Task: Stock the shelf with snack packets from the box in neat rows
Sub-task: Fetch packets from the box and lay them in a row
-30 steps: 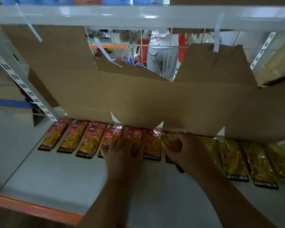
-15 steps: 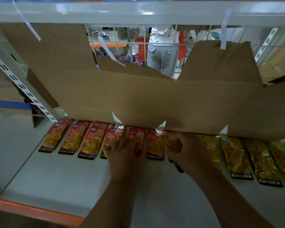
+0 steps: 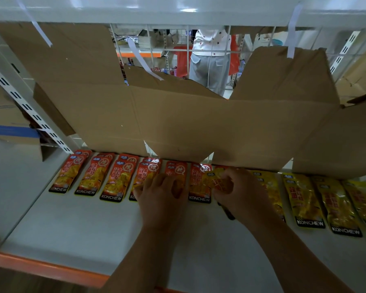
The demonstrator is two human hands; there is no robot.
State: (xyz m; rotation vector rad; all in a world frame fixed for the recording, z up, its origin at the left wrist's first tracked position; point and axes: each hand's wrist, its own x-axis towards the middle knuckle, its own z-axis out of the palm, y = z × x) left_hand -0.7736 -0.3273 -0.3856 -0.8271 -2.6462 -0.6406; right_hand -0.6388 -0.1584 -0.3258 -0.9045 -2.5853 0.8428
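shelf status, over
Left grip flat on red packets. Right grip pinches yellow packet. Cardboard flaps overhang row's back.

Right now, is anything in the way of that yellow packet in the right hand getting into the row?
Nothing visible. The right hand pinches the yellow packet at the row, its corner overlapping the last red packet. The cardboard hangs behind them. The spot beneath the hand is hidden.

White shelf (image 3: 76,227) under one row of red packets (image 3: 112,179) and yellow packets (image 3: 304,199)
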